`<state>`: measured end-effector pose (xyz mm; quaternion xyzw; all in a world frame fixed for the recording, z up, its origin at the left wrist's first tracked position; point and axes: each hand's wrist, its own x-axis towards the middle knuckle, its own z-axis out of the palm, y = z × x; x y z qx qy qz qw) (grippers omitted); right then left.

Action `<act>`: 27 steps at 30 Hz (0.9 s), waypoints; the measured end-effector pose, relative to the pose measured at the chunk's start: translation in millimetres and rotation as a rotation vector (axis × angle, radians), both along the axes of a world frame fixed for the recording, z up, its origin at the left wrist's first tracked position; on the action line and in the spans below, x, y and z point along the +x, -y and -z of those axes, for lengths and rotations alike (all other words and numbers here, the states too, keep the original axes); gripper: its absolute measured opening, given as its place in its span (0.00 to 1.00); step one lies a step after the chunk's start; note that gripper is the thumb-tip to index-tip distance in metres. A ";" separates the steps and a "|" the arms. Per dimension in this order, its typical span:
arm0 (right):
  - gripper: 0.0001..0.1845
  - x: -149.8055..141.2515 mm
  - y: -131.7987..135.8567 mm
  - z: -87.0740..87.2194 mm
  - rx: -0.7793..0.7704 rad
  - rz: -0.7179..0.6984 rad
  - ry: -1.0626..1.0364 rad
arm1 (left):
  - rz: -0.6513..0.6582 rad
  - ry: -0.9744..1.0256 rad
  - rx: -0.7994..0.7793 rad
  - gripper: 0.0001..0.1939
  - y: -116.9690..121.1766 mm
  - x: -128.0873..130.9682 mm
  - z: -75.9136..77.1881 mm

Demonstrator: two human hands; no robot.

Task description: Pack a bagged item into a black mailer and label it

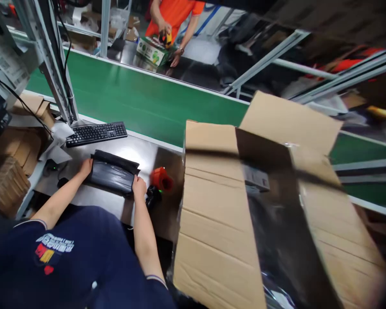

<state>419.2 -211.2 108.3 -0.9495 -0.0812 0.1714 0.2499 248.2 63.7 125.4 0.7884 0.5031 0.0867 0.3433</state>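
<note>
A flat black plastic package (pixel 112 174) lies on the dark steel worktable (pixel 141 154) in front of me. My left hand (pixel 85 166) grips its left edge. My right hand (pixel 139 187) grips its right edge, fingers curled over the corner. Just right of my right hand sit a black handheld scanner (pixel 152 196) and an orange tape dispenser (pixel 161 179).
A large open cardboard box (pixel 231 214) lined with black plastic fills the right. A black keyboard (pixel 96 132) lies behind the package. A green conveyor belt (pixel 141 101) runs across. Beyond it a person in orange handles a green box (pixel 152 50). Flattened cartons (pixel 6 171) are stacked at left.
</note>
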 end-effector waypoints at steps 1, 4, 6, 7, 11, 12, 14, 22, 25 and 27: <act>0.25 1.5 -0.4 -1.3 -0.022 0.001 -0.008 | -0.005 -0.017 0.006 0.15 -0.7 1.1 1.2; 0.25 -4.5 2.5 -3.9 -0.053 0.020 0.030 | -0.033 -0.029 0.063 0.13 4.0 -4.4 2.9; 0.29 -17.1 2.0 -2.6 0.005 -0.012 0.178 | 0.035 0.040 0.203 0.18 15.6 -10.8 4.7; 0.29 -25.2 -1.0 -0.8 0.063 -0.067 0.267 | 0.134 0.090 0.292 0.18 24.5 -12.9 6.3; 0.22 -54.3 -31.5 8.7 0.275 -0.350 0.435 | 0.610 0.220 0.457 0.15 70.7 -6.8 17.2; 0.20 -57.2 -39.4 10.0 0.293 -0.379 0.435 | 0.662 0.224 0.446 0.14 80.3 -2.8 19.8; 0.20 -55.5 -45.9 10.2 0.317 -0.360 0.455 | 0.676 0.235 0.439 0.14 89.8 3.9 23.4; 0.61 -33.9 71.5 13.8 0.526 0.249 0.075 | 0.041 0.258 -0.187 0.38 14.4 -18.0 18.0; 0.53 -45.5 102.6 19.9 0.664 0.203 -0.283 | 0.053 0.248 -0.411 0.30 -3.2 -33.7 14.8; 0.41 -53.4 107.7 20.5 0.678 0.155 -0.342 | 0.077 0.250 -0.461 0.23 -4.0 -42.4 11.8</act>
